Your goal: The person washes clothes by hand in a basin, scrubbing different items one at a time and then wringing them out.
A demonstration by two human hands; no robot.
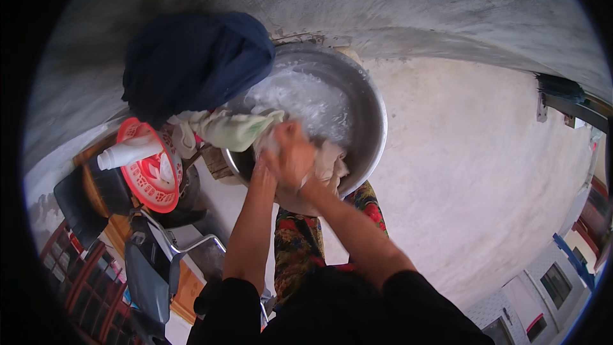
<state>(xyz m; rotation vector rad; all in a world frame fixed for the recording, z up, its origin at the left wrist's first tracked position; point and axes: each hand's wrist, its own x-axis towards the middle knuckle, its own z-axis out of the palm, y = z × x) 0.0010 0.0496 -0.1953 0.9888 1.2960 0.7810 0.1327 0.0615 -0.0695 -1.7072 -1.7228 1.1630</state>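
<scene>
My right hand (pixel 296 153) and my left hand (pixel 272 159) are pressed close together over the near side of a large metal basin (pixel 377 120). Both are blurred, and the right partly covers the left. They are closed on a wet beige cloth (pixel 330 167), which spreads to the right and drapes over the basin's near rim. Foamy water (pixel 306 96) fills the far part of the basin. Left of my hands, a pale green and white cloth (pixel 234 129) lies across the rim.
A dark blue garment (pixel 196 62) is heaped against the grey wall (pixel 383 0). At the left, a red patterned basin (pixel 143 191) holds a white plastic bottle (pixel 131 151). Below it stands a black chair (pixel 146 268) with a metal frame. Concrete floor (pixel 459 163) extends rightward.
</scene>
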